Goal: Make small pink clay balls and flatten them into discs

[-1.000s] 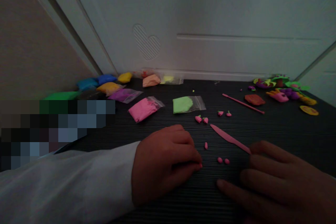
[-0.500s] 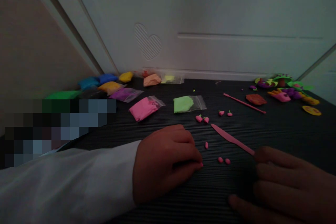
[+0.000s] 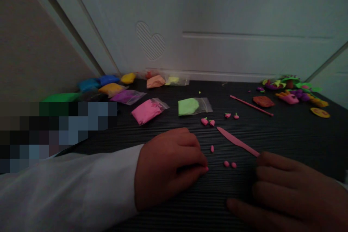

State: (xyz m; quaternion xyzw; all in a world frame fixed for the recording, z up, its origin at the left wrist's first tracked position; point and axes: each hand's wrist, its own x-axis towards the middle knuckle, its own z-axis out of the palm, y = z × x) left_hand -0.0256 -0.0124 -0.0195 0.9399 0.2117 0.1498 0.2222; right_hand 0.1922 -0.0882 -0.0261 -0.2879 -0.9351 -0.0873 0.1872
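1. The left hand [image 3: 170, 168] pinched a small bright pink clay-like piece [image 3: 207, 169] between thumb and fingers. Only a bit of the piece showed at the fingertips, low over the black, finely ridged tabletop [image 3: 154, 221].
2. The right hand [image 3: 296, 188] lay palm down at the near right, its thumb spread away from its fingers, which were close together. Its foremost fingers covered or met the near end of a flat pink knife-shaped tool [image 3: 236, 141]; whether they pressed on it could not be told.
3. Between the hands, two round pink balls [image 3: 226, 164] lay side by side on the tabletop. A slender pink oval [image 3: 212, 149] lay a little farther back, near the left fingertips.
4. Beyond the tool's pointed end sat four small pink shapes with green tops [image 3: 204, 121], set in two pairs.
5. Farther back lay a clear bag of pink clay-like material [image 3: 148, 111] and, to its right, a clear bag of light green material [image 3: 189, 106].
6. A thin pink rod [image 3: 251, 105] lay slantwise at the back right, near a flattened reddish-brown lump [image 3: 263, 101].
7. Multicoloured molded figures [image 3: 288, 98] and a flat yellow oval piece [image 3: 320, 112] lay at the far right.
8. Packets of blue, yellow, orange and purple material [image 3: 108, 79] were grouped at the back left, before a white panel with a ribbed heart [image 3: 231, 7].
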